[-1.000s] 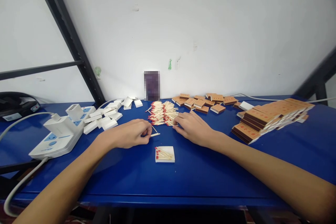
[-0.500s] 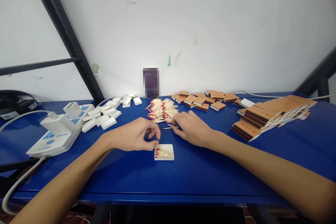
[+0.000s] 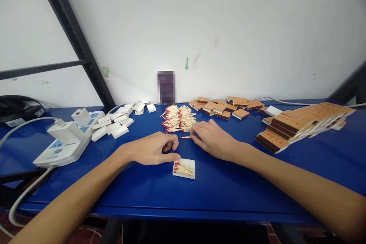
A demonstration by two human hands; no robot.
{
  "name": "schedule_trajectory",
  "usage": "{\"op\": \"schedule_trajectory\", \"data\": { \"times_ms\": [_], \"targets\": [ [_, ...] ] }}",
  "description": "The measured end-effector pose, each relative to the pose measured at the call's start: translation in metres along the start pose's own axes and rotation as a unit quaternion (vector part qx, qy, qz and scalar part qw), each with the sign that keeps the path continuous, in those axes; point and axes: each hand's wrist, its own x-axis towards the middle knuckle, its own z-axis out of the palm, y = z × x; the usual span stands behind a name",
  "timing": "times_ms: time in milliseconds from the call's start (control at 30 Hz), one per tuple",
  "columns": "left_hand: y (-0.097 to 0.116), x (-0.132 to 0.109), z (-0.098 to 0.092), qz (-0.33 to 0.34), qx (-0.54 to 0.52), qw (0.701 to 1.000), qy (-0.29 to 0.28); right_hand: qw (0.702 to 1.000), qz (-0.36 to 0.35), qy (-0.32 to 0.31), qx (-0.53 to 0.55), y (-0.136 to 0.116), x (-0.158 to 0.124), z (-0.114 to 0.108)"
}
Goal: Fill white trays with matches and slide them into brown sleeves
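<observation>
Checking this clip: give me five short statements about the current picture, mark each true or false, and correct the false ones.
1. The left hand is nearer the small white tray than the right hand is. True.
2. The matches in that tray have their red heads toward the picture's right. False: those matches have them toward the left.
3. A single match is at the right hand's fingertips. True.
4. The loose orange matchboxes lie left of the match pile. False: the loose orange matchboxes lie right of the match pile.
5. A white power strip sits on the picture's left side. True.
</observation>
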Motion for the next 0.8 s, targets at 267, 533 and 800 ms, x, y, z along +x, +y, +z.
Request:
{"op": "schedule_trajectory", "data": {
  "times_ms": [267, 533, 800],
  "targets": [
    [0.011, -0.002, 0.001, 0.055, 0.015, 0.998, 0.023, 1.0, -0.01, -0.01, -0.013, 0.003, -0.004, -0.001],
    [0.011, -0.003, 0.003, 0.068, 0.006, 0.998, -0.012, 0.999, 0.01, -0.024, -0.027, -0.001, -0.003, -0.001],
    [0.009, 0.001, 0.006, 0.056, -0.002, 0.998, -0.004, 0.999, 0.002, -0.034, -0.029, -0.004, -0.007, -0.004]
  ]
}}
